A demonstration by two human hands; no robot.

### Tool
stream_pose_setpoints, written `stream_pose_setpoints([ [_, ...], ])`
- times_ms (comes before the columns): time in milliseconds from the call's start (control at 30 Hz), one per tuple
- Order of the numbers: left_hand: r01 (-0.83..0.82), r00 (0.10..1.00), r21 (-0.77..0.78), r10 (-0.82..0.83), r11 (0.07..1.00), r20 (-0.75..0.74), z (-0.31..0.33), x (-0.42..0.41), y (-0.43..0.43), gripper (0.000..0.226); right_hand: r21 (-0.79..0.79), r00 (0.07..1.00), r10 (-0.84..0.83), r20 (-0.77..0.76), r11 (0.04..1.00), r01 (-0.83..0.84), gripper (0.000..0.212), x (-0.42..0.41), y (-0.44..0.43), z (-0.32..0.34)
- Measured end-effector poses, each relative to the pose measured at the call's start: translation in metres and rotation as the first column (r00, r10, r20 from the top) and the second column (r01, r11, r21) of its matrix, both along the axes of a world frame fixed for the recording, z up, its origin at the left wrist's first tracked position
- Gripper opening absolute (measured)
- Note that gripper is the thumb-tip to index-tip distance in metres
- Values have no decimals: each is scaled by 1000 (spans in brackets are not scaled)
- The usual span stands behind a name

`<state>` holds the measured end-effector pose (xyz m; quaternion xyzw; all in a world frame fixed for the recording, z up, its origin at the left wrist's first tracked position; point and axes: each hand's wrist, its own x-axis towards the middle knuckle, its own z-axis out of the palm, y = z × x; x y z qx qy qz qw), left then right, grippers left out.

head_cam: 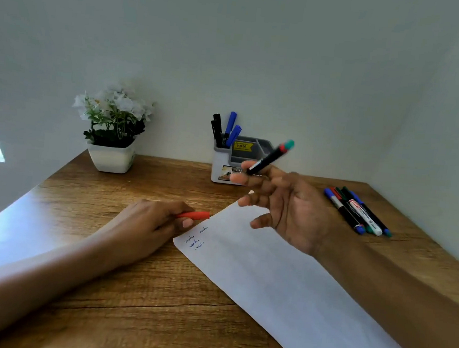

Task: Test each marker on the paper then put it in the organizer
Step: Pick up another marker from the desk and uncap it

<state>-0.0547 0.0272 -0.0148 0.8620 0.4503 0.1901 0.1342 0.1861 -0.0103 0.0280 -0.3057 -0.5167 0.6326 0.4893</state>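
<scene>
My right hand (283, 206) is raised above the white paper (282, 284) and pinches a black marker (270, 158) that points up toward the organizer; its far end is red and teal. On the table beside the paper's far corner, my left hand (152, 222) grips a red cap (195, 215). The paper carries a few small written words near that corner. The grey and white organizer (223, 167) stands at the back with several black and blue markers (225, 130) upright in its left slot. Several more markers (358, 213) lie side by side at the right.
A white pot of white flowers (112, 133) stands at the back left of the wooden table (157, 292). White walls close in the table at the back and on the right. The organizer's right-hand compartments look open at the top.
</scene>
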Motion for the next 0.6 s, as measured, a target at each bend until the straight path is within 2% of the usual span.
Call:
stream_pose_setpoints([
  [133, 41, 996, 19, -40, 999, -79, -3, 1, 2, 38, 87, 949, -246, 195, 969, 233, 6, -15, 2, -17],
  [233, 102, 988, 28, -98, 994, -121, -3, 1, 3, 37, 78, 884, -355, 305, 934, 349, 24, -20, 5, -27],
  [400, 112, 988, 45, -106, 993, -112, -8, 0, 7, 41, -1, 886, -216, 410, 972, 237, 8, -27, 4, -34],
  [600, 105, 989, 51, -98, 993, -113, -10, 0, 8, 42, 40, 834, -255, 489, 962, 271, 10, -29, 6, -40],
])
